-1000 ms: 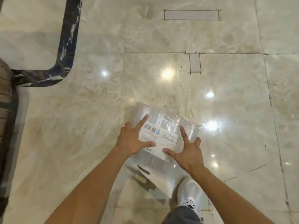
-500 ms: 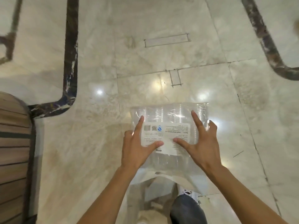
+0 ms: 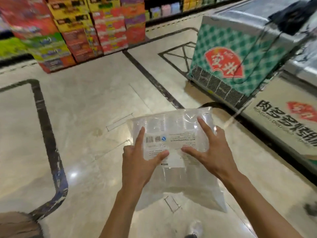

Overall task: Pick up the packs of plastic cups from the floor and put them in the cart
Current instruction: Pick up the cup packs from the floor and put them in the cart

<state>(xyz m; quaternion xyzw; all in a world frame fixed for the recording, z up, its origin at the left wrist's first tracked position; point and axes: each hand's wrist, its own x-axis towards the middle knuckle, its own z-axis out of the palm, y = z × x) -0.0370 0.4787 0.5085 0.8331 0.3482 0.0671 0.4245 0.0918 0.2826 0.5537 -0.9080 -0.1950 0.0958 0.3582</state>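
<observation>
A clear pack of plastic cups (image 3: pixel 173 127) with a white printed label and barcode is held up off the floor in front of me, at the centre of the view. My left hand (image 3: pixel 139 160) grips its left side, index finger stretched up along the label and thumb pressed across it. My right hand (image 3: pixel 211 150) grips the right side with fingers spread over the plastic. The pack's loose lower end hangs down below my wrists. No cart is clearly in view.
A green checkered chest freezer (image 3: pixel 228 66) and a white freezer with dark lettering (image 3: pixel 283 121) stand at the right. Stacks of colourful boxes (image 3: pixel 82 30) line the back left. The marble floor (image 3: pixel 89 107) has dark inlay bands. A wooden edge (image 3: pixel 15 224) shows bottom left.
The view has swung up from the bare floor to the store aisle and freezers. Both hands have lifted the pack higher, keeping the same grip on it.
</observation>
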